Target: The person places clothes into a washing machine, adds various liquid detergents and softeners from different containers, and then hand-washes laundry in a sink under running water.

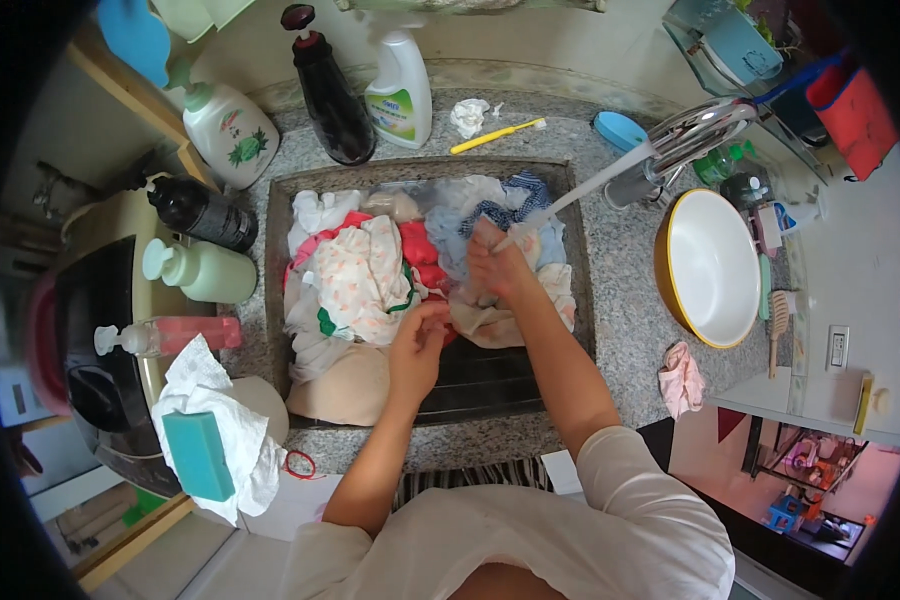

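Observation:
Wet clothes fill much of a stone sink before me. Water runs from a chrome faucet at the upper right onto my right hand, which is down among the pale and blue clothes; whether its fingers grip any cloth is unclear. Beside it lies a blue checked cloth. My left hand is at the lower middle, fingers curled and apart, near a white cloth with orange print. Red cloth lies between the hands. A beige padded item rests in the sink's lower left.
Pump bottles line the left side, including a green one and a pink one. Behind the sink stand a dark bottle, a white spray bottle and a yellow toothbrush. At right are an enamel basin and pink cloth.

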A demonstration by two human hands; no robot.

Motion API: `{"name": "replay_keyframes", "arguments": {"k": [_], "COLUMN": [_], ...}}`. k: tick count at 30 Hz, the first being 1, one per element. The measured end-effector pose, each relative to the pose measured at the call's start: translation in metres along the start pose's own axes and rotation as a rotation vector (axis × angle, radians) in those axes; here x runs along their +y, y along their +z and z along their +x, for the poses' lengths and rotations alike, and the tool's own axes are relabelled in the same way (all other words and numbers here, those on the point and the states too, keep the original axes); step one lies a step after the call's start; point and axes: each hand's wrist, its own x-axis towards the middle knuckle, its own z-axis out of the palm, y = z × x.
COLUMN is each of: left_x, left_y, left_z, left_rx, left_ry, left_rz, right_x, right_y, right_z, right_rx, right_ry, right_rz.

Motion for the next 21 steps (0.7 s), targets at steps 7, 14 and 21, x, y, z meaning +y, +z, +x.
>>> {"name": "replay_keyframes", "arguments": {"k": [7,14,21], "left_x": [-0.023,-0.085,-0.153], "left_y": [0.013,0.039,0.081], "left_z": [0.031,0.085,0.096], "left_rx": [0.038,0.034,0.024], "left_ry": [-0.245,-0.129,0.276], "left_rz": [-0.162,-0.019,0.620], "right_x": [-0.008,-0.015,-0.030], "right_y": [-0.013,-0.003,0.016], "right_z": [-0.002,-0.012,-0.025], "right_rx": [-0.158,-0.228,-0.307], "right_ry": [0.112,0.118,0.158], "right_rz": [0.099,0.100,0.009]}}
